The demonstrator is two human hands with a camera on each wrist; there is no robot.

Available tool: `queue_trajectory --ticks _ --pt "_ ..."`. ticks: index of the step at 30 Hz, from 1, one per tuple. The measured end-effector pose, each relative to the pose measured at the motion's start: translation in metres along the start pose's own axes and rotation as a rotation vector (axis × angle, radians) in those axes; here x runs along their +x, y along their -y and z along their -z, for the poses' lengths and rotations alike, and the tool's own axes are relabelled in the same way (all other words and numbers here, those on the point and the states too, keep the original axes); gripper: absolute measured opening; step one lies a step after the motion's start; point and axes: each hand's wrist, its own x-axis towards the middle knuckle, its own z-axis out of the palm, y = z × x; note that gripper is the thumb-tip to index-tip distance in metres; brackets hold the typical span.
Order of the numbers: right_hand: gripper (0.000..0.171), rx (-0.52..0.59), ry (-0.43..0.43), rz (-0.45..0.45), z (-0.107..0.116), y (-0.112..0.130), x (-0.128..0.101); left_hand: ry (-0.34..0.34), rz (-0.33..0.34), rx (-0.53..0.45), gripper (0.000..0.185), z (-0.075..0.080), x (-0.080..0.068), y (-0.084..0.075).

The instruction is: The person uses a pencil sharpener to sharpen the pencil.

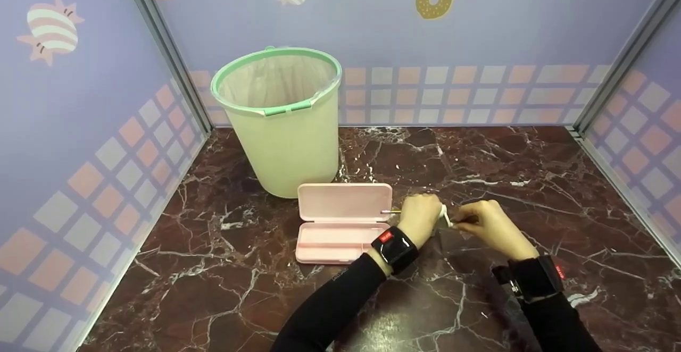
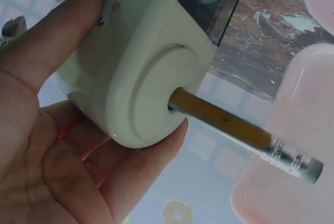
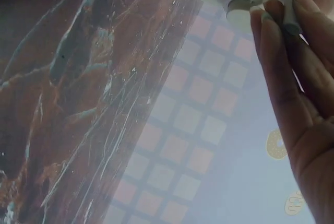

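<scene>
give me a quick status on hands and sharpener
Left hand grips sharpener, pencil inserted. Right hand pinches crank. Nothing blocking.

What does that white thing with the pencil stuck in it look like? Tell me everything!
The sharpener is a cream, smooth plastic block with rounded corners and a dark clear part on top. A round raised ring circles its hole, where a pencil sticks out, eraser end outward. The left hand holds it above the table; the right hand pinches its small handle.
</scene>
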Motion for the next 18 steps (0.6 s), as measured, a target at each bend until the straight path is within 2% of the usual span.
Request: queue_trajectory --ticks 8,14,18 --pt "0.015 -0.024 -0.140 0.034 -0.0028 -0.0028 -0.0013 0.007 0.010 -0.023 0.009 -0.0012 -0.0006 0.0006" --pt "0.016 -0.058 -0.292 0.078 -0.0067 -0.0070 0.0009 -0.021 -0.047 -0.017 0.007 -0.0041 -0.0014 0.0029" --pt "0.017 -0.076 -0.340 0.115 -0.0087 -0.0097 0.0052 -0.030 -0.054 -0.033 0.006 -0.0062 -0.0003 0.0067"
